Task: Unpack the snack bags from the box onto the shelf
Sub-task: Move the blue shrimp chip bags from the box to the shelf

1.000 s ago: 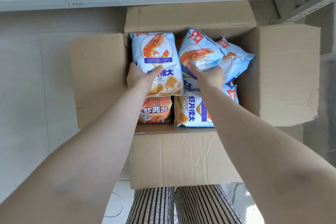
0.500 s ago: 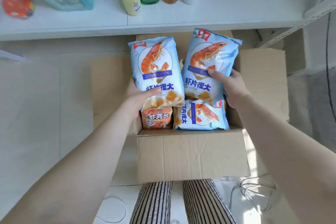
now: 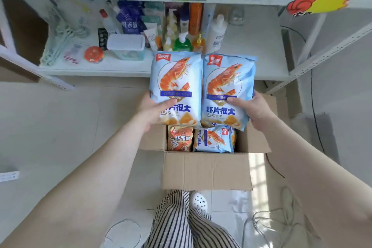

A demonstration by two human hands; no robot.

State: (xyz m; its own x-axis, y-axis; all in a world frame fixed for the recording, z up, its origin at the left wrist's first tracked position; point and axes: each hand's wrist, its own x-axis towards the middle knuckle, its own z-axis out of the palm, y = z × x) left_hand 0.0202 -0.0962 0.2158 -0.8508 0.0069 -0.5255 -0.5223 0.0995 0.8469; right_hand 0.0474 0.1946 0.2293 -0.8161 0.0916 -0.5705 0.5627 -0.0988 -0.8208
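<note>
Head view: two blue prawn-crisp bags held side by side above the cardboard box [image 3: 207, 171], one [image 3: 175, 86] gripped by left hand [image 3: 155, 110], one [image 3: 227, 90] by right hand [image 3: 251, 108]; two bags remain visible inside, one orange [image 3: 180, 140], one blue [image 3: 213, 140]; shelf [image 3: 261, 54] beyond.

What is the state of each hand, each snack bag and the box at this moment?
left hand: grips the left blue bag
right hand: grips the right blue bag
left blue bag: lifted, upright
right blue bag: lifted, upright
orange bag: in the box
small blue bag: in the box
box: open
</note>
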